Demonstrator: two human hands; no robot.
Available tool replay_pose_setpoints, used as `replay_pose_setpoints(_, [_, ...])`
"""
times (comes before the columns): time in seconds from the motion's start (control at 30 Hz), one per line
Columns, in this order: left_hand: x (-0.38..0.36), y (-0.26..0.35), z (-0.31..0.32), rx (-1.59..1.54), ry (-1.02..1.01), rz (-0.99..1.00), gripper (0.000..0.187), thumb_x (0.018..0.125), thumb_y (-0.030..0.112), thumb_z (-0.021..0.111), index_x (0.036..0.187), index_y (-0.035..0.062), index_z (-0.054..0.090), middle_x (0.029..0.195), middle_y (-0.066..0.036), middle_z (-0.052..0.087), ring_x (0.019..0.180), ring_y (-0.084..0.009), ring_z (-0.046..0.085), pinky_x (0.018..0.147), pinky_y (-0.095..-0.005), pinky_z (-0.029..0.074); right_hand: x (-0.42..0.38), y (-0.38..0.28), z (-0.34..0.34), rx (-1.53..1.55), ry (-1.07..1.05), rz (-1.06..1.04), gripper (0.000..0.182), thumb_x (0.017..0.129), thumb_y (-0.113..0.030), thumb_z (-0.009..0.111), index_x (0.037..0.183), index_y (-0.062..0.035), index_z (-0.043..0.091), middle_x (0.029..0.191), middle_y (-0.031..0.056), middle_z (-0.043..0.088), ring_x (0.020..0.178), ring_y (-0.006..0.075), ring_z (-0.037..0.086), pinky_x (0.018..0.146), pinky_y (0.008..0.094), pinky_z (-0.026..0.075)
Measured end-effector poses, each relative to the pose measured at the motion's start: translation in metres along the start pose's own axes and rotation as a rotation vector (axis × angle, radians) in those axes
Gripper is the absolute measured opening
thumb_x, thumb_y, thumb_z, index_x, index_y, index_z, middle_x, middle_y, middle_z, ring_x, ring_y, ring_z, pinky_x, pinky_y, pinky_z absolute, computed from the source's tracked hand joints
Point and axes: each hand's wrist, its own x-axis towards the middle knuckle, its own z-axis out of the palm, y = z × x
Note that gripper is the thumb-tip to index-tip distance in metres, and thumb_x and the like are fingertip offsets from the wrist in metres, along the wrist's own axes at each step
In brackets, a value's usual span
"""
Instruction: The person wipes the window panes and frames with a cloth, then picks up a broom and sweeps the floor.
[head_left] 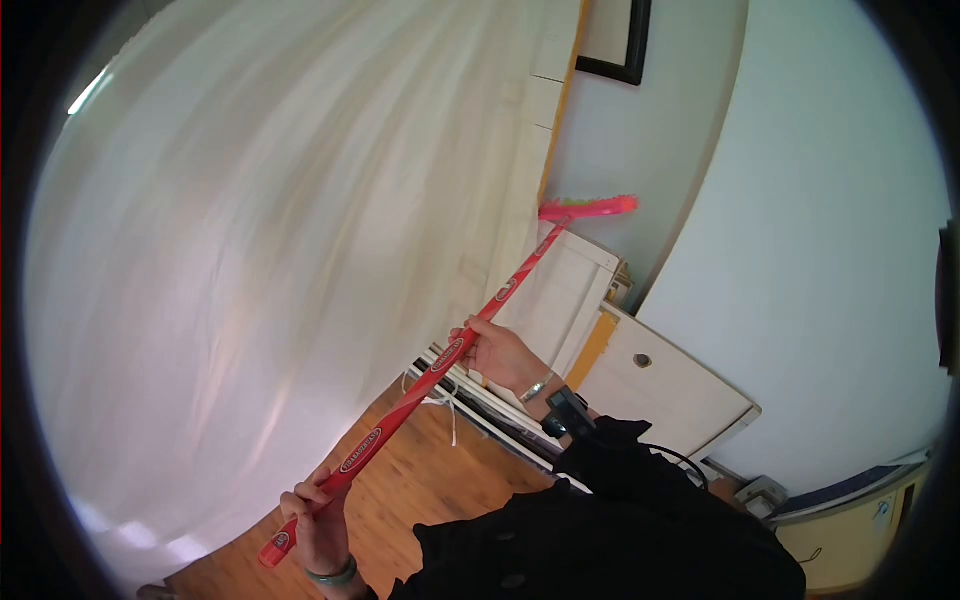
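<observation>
A broom with a long red printed handle slants from the lower left up to the middle right. At its far end the pink head is raised, with pink and some green bristles along its top side. My left hand is closed around the handle near its lower end, a green bangle at the wrist. Higher up, my right hand grips the handle about midway, wearing a bracelet and a black device at the wrist. The broom head is beside the edge of a hanging white curtain.
White panels, one with a round hole, lean by the wall below the broom head. A black-framed picture hangs above. Long strips tied with white string lie near the wooden floor. A cream-coloured piece stands at lower right.
</observation>
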Motion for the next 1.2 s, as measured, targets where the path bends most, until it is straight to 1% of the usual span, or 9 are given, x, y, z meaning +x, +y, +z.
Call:
replay_pose_setpoints(0.17, [0.000,-0.016,0.012,0.050,-0.044,-0.053,0.022,0.087,0.023,0.057,0.081,0.0082,0.042,0.091,-0.010,0.051,0.115,-0.0315,0.045,0.089,-0.0516,0.045,0.007,0.003,-0.028,0.089,0.035,0.066,0.015,0.091,-0.023,0.051,0.087,-0.0084,0.052,0.093,0.0097,0.058,0.091,0.0229,0.056,0.085,0.0376,0.046])
replay_pose_setpoints(0.23, [-0.005,-0.016,0.014,0.054,-0.043,-0.066,0.019,0.089,0.020,0.054,0.083,0.0079,0.042,0.091,-0.010,0.050,0.114,-0.0311,0.046,0.088,-0.0509,0.047,-0.007,0.000,-0.029,0.127,0.067,0.055,0.017,0.092,-0.023,0.049,0.085,-0.0078,0.052,0.093,0.0097,0.058,0.090,0.0228,0.056,0.084,0.0362,0.046])
replay_pose_setpoints(0.3, [-0.002,-0.009,0.009,0.069,-0.036,-0.114,0.018,0.090,0.020,0.052,0.083,0.0076,0.040,0.090,-0.008,0.047,0.115,-0.0282,0.044,0.083,-0.0442,0.051,-0.018,-0.001,-0.025,0.142,0.069,0.048,0.017,0.092,-0.023,0.049,0.086,-0.0076,0.052,0.093,0.0096,0.058,0.090,0.0222,0.056,0.084,0.0356,0.046])
replay_pose_setpoints(0.33, [0.001,0.005,0.024,0.117,0.028,-0.170,0.015,0.089,0.017,0.051,0.079,0.0102,0.042,0.082,-0.007,0.047,0.101,-0.0301,0.048,0.088,-0.0494,0.041,-0.025,-0.002,-0.022,0.151,0.057,0.041,0.018,0.092,-0.023,0.048,0.086,-0.0073,0.052,0.093,0.0095,0.058,0.090,0.0217,0.056,0.084,0.0350,0.046])
replay_pose_setpoints(0.43, [0.007,0.015,0.025,0.119,-0.025,-0.122,0.015,0.090,0.016,0.046,0.080,0.0072,0.041,0.085,-0.010,0.045,0.104,-0.0321,0.047,0.086,-0.0488,0.042,-0.046,-0.003,-0.016,0.113,0.039,0.006,0.019,0.093,-0.024,0.047,0.087,-0.0072,0.053,0.094,0.0087,0.058,0.090,0.0201,0.056,0.084,0.0345,0.046])
replay_pose_setpoints(0.57, [0.004,0.021,0.025,0.134,-0.051,-0.106,0.015,0.090,0.017,0.046,0.080,0.0066,0.042,0.081,-0.009,0.044,0.103,-0.0331,0.048,0.081,-0.0496,0.043,-0.064,0.002,-0.018,0.130,0.129,-0.005,0.019,0.094,-0.024,0.044,0.090,-0.0069,0.053,0.093,0.0073,0.058,0.089,0.0189,0.056,0.085,0.0348,0.046])
replay_pose_setpoints(0.83, [-0.002,0.037,0.003,0.114,0.095,-0.124,0.018,0.090,0.019,0.048,0.079,0.0071,0.042,0.076,-0.007,0.042,0.095,-0.0311,0.050,0.078,-0.0479,0.042,-0.060,0.014,-0.002,0.030,0.042,0.063,0.020,0.095,-0.025,0.044,0.096,-0.0063,0.052,0.096,0.0074,0.059,0.093,0.0189,0.058,0.088,0.0348,0.046])
replay_pose_setpoints(1.03, [-0.011,0.041,0.003,0.005,0.218,-0.156,0.017,0.089,0.021,0.050,0.080,0.0071,0.045,0.076,-0.006,0.044,0.096,-0.0319,0.051,0.079,-0.0460,0.041,-0.064,0.024,0.002,-0.009,0.076,0.136,0.020,0.095,-0.024,0.043,0.099,-0.0063,0.051,0.099,0.0068,0.059,0.094,0.0186,0.057,0.088,0.0338,0.045])
replay_pose_setpoints(1.2, [-0.014,0.040,-0.004,0.056,0.248,-0.139,0.016,0.088,0.022,0.052,0.083,0.0083,0.046,0.073,-0.006,0.042,0.091,-0.0315,0.052,0.071,-0.0432,0.044,-0.066,0.025,0.004,-0.084,0.152,0.230,0.023,0.095,-0.027,0.043,0.103,-0.0066,0.052,0.102,0.0059,0.059,0.097,0.0180,0.056,0.087,0.0327,0.044])
